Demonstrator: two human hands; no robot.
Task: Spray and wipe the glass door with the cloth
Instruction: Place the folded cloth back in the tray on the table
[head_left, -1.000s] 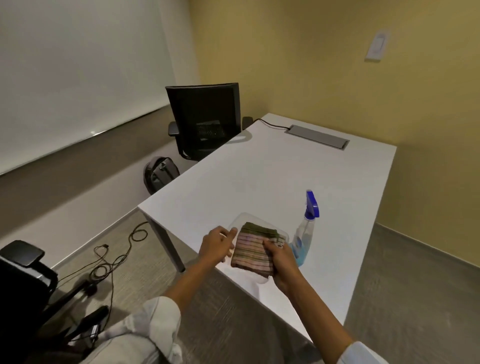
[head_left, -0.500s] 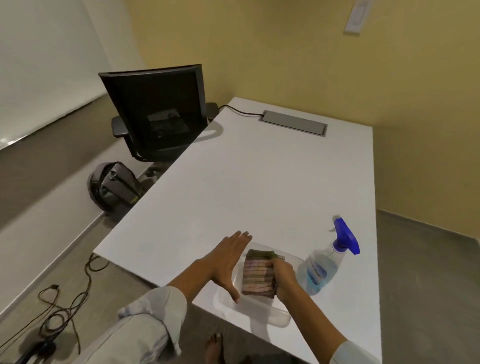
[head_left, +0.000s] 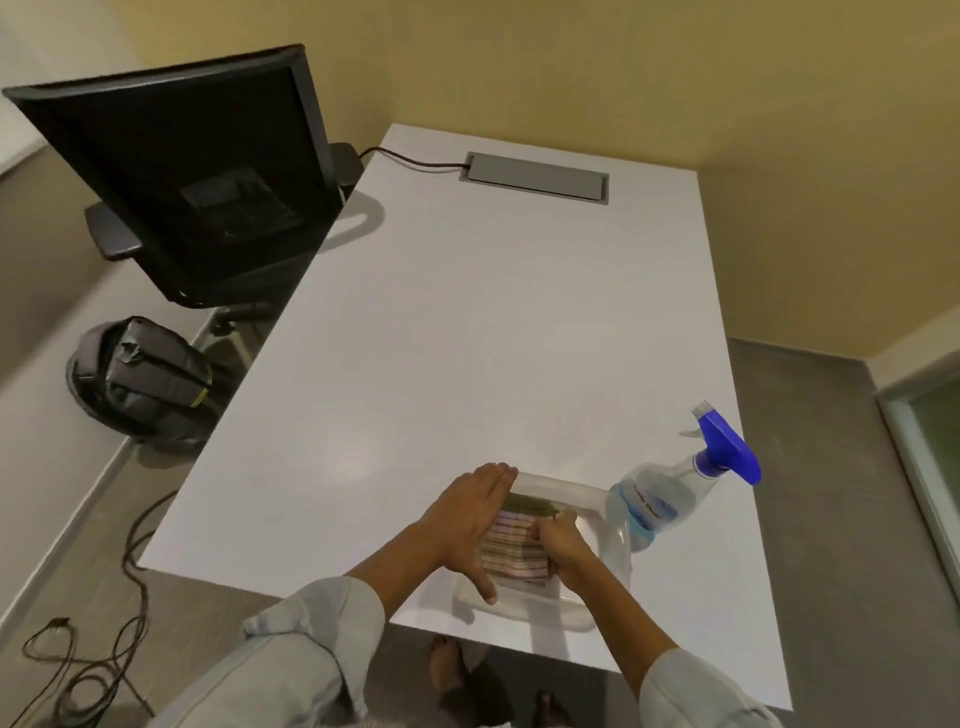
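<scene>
Two hands meet over a clear plastic tray (head_left: 582, 491) at the near edge of the white table (head_left: 467, 338). The left hand (head_left: 470, 519) lies flat, fingers straight, along the tray's left side and touching the folded striped cloth (head_left: 511, 545) inside it. The right hand (head_left: 563, 543) curls round the cloth's right edge, gripping it. A spray bottle (head_left: 670, 493) with a blue trigger stands just beside the tray, to its right.
</scene>
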